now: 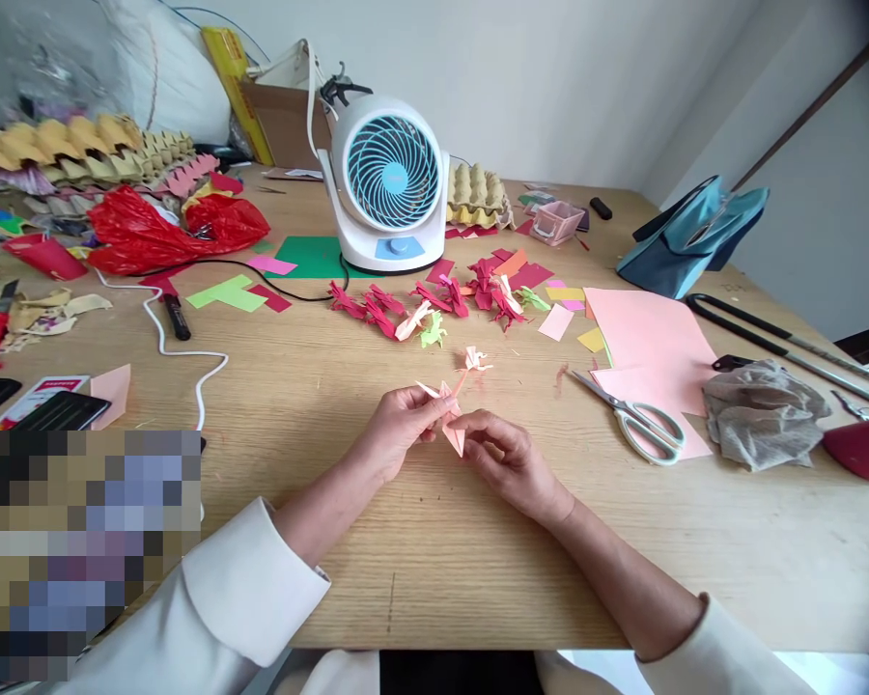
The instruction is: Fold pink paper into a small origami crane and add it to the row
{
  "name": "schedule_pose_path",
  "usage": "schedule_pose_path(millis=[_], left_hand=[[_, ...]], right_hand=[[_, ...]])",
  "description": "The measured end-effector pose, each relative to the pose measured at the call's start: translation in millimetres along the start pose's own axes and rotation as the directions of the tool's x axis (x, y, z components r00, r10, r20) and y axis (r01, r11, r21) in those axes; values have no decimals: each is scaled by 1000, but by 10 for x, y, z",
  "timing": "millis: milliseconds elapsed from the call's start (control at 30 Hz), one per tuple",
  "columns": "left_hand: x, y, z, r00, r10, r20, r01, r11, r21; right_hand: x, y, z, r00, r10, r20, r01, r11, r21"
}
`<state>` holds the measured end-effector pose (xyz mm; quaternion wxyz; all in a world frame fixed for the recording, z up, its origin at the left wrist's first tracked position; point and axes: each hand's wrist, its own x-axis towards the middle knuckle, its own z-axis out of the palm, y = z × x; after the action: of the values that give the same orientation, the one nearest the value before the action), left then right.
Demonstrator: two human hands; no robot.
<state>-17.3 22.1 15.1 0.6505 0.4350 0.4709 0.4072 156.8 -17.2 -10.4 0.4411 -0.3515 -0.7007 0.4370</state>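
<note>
Between my two hands is a pink folded-paper figure with pointed tips, held just above the table. My left hand pinches its upper part between thumb and fingers. From the right, my right hand has its curled fingers against the lower part of the paper. The undersides of the fingers are hidden. Just beyond lies a small pale pink folded figure. Farther back is a row of several folded figures, among them dark red ones and a light green one.
A white fan stands at the back. Scissors rest on pink paper sheets at the right, beside a crumpled grey cloth. Red plastic bag, egg cartons and phone are at the left, with a white cable.
</note>
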Motion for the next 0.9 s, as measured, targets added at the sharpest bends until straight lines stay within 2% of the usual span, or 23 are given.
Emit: schedule_pose_path(millis=[100, 200, 367, 633, 900], left_hand=[[-9, -27, 14, 997, 8, 71, -8, 1000, 7], [-4, -41, 12, 994, 17, 112, -18, 1000, 8], [-9, -17, 7, 998, 6, 70, -8, 1000, 27], [-20, -19, 27, 999, 25, 40, -26, 999, 26], [-35, -35, 66, 998, 51, 31, -51, 999, 1]], right_hand=[[25, -31, 2, 993, -109, 36, 112, 989, -100], [35, -44, 3, 991, -132, 29, 135, 983, -122], [23, -16, -5, 992, -119, 41, 123, 985, -120], [23, -12, -22, 996, -72, 46, 72, 997, -3], [17, 0, 23, 998, 28, -60, -20, 991, 132]])
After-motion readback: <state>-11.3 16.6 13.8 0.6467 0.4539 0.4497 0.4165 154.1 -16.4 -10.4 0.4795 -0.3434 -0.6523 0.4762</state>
